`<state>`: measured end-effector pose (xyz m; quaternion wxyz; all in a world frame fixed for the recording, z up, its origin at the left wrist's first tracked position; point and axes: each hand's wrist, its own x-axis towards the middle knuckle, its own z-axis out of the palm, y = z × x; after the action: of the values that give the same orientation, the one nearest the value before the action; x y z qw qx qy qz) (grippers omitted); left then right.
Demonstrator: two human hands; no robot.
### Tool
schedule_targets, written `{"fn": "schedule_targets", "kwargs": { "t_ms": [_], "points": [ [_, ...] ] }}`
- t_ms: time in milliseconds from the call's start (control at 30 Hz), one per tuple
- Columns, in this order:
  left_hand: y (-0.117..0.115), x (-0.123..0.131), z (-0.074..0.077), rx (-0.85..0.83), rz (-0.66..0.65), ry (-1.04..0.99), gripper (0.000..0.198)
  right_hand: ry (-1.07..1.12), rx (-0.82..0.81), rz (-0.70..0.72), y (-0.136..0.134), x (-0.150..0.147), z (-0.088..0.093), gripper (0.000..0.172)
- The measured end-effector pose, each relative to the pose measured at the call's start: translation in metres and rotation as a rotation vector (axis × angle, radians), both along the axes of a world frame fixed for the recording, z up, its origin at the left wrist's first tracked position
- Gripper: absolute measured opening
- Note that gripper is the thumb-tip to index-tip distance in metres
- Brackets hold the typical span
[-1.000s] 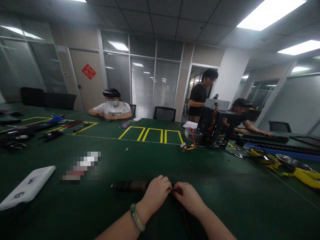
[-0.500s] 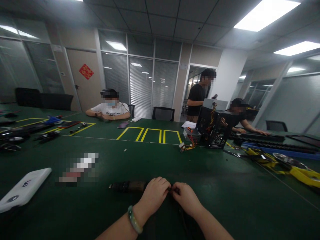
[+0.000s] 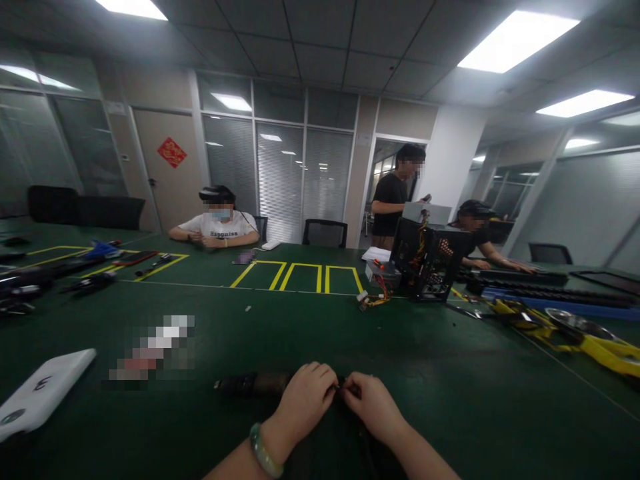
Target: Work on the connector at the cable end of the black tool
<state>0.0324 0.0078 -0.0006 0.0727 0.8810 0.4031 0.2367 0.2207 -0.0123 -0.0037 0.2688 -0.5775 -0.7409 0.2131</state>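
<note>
The left hand (image 3: pixel 306 399) and right hand (image 3: pixel 373 407) meet, fingers curled tight, pinching a small dark piece (image 3: pixel 341 385) between their tips. A dark bar (image 3: pixel 253 385) lies on the table (image 3: pixel 450 373), reaching behind the left hand.

Counter (image 3: pixel 450 373) dark green, with yellow tape rectangles (image 3: pixel 297 277) far beyond the hands. Pale green bangle (image 3: pixel 261 451) behind left hand (image 3: pixel 305 400). Black-brown strip (image 3: pixel 250 385) just left of it. White slab (image 3: pixel 43 393) far left. Yellow tool (image 3: pixel 607 350) far right of right hand (image 3: pixel 373 407).

Ceiling panels (image 3: pixel 515 40) glare high above, right of right hand (image 3: pixel 373 403); table (image 3: pixel 450 373) beside it dim, soft; edges bend.
</note>
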Motion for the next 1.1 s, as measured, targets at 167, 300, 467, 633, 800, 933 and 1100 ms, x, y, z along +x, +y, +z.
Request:
{"fn": "schedule_targets", "kwargs": {
  "t_ms": [167, 300, 467, 633, 800, 933, 1100],
  "points": [
    [0.001, -0.004, 0.003, -0.008, -0.057, 0.002, 0.012, 0.016, -0.002, -0.001, -0.001, 0.002, 0.002, 0.010],
    [0.003, -0.007, 0.004, -0.015, -0.091, 0.012, 0.012, 0.048, -0.023, -0.001, -0.002, 0.003, 0.001, 0.008],
    [0.002, -0.008, 0.006, -0.020, -0.110, 0.043, 0.012, 0.060, -0.052, 0.010, -0.002, 0.004, 0.000, 0.009],
    [-0.007, 0.000, 0.006, -0.010, -0.040, 0.037, 0.013, 0.054, -0.072, 0.039, 0.000, 0.004, 0.000, 0.010],
    [-0.009, 0.005, 0.003, -0.028, -0.015, -0.009, 0.014, 0.065, -0.062, 0.043, 0.001, 0.006, -0.002, 0.011],
    [-0.007, 0.004, 0.002, -0.033, 0.020, -0.007, 0.009, 0.079, -0.060, 0.061, 0.001, 0.006, -0.002, 0.013],
    [-0.007, 0.003, 0.003, -0.023, -0.011, 0.005, 0.011, 0.080, -0.058, 0.051, 0.000, 0.005, -0.001, 0.014]
  ]
}}
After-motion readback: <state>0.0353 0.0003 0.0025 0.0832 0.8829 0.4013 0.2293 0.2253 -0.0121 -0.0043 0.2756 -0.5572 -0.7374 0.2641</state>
